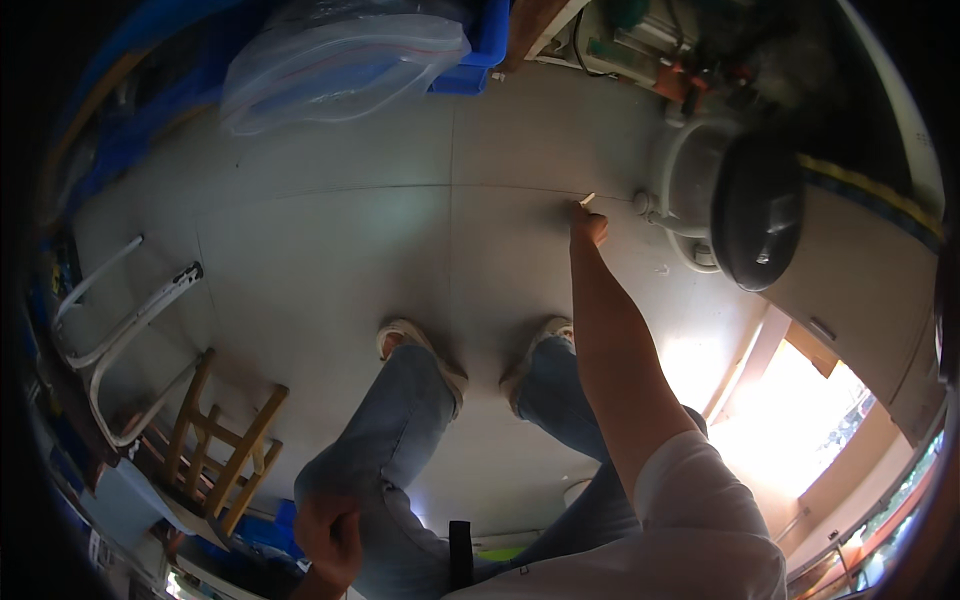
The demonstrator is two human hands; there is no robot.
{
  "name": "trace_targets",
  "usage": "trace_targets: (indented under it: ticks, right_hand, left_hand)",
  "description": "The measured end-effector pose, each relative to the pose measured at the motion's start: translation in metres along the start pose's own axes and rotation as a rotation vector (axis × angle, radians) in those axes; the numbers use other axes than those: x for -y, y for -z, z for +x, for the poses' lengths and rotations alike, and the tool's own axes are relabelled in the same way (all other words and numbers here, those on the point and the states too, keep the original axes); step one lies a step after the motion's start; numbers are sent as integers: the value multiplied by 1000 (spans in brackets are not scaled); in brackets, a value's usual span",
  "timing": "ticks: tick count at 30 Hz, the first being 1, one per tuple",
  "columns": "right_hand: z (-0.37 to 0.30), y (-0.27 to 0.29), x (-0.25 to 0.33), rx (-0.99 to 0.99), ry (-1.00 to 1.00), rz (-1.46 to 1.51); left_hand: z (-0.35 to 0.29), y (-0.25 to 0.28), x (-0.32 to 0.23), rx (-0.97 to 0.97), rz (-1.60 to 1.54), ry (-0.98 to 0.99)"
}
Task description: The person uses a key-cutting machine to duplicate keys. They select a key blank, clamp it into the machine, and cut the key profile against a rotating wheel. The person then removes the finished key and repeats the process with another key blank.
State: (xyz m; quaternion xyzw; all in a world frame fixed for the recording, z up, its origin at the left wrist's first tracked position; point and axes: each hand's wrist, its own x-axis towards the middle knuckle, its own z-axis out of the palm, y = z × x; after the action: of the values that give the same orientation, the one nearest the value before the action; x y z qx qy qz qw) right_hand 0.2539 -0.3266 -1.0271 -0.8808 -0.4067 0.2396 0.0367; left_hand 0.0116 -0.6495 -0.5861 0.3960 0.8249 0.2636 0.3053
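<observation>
Stick (588,200) — slim, pale — in right fingers (581,209).

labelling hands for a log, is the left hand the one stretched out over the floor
No, the right hand is stretched out over the grey floor, while the left hand shows near the left knee.

From my end I see grey flooring (320,250) with thin dark lines, blue jeans (375,420), a white sleeve (692,480), black seat (755,215) at right, brown stool (235,450) lower left, small pale piece (588,199) upper centre-right.
</observation>
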Motion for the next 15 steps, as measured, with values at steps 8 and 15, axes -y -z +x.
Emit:
trace_targets:
  ticks: [8,15]
  right_hand:
    - [-8,6,25,126,135,-142]
    - [-218,108,-28,630,431,-87]
  left_hand:
    - [-12,13,5,103,88,67]
    - [9,-14,-27,112,-85,3]
